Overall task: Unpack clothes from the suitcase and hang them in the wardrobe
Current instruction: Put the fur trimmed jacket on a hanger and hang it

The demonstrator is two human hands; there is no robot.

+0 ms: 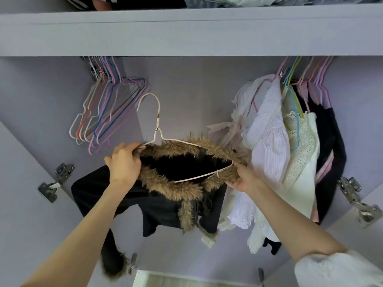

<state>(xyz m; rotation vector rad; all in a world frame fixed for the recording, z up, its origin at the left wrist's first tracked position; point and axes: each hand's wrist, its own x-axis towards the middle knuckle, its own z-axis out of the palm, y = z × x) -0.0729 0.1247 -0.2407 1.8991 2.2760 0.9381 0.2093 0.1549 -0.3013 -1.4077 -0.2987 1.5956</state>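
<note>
A black jacket [157, 208] with a brown fur collar [176, 189] hangs in front of the open wardrobe, with a white wire hanger [156, 121] slipped into its neck. My left hand [124, 164] grips the left end of the fur collar by the hanger's shoulder. My right hand [241, 179] pinches the right end of the collar at the hanger's other corner. The hanger's hook points up, free of the rail. One sleeve with a fur cuff [113, 264] dangles at the lower left.
Several empty coloured hangers [107, 112] hang at the rail's left end. White, pink and black garments [290, 154] hang at the right. A shelf [190, 32] with folded clothes runs above. Door hinges [55, 183] [356, 201] sit at both sides.
</note>
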